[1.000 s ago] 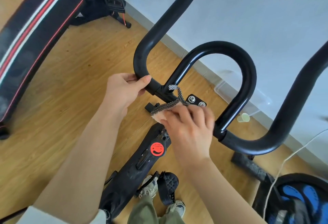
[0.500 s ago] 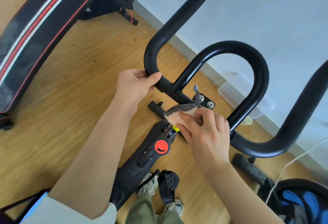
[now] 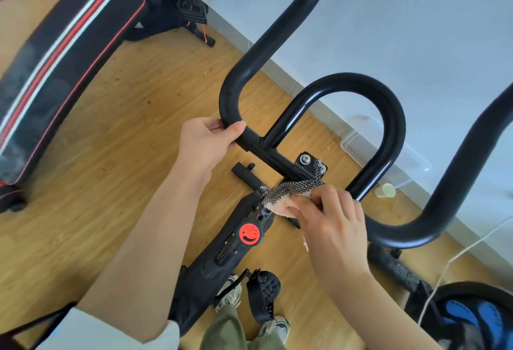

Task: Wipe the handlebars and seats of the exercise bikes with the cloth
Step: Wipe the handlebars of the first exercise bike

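Black handlebars [image 3: 388,116] of an exercise bike loop in front of me, with a foam-covered U in the middle and outer bars rising left and right. My left hand [image 3: 205,141] grips the lower bend of the left bar. My right hand [image 3: 330,219] holds a peach cloth [image 3: 280,205] with a black-and-white mesh edge and presses it on the central clamp, just below the bolted bracket [image 3: 306,159]. The bike's black frame [image 3: 222,261] with a red sticker runs down toward my feet. No seat of this bike shows.
A padded black bench [image 3: 55,52] with red and white stripes lies at the left. Another black machine [image 3: 177,2] stands at the back by the pale wall. A small cup [image 3: 384,191], a clear box [image 3: 361,141], a white cord [image 3: 444,272] and blue-black equipment [image 3: 472,316] sit at the right.
My right hand has slid the cloth a little to the right along the central clamp. My left hand keeps its grip on the left bar; the view has shifted slightly.
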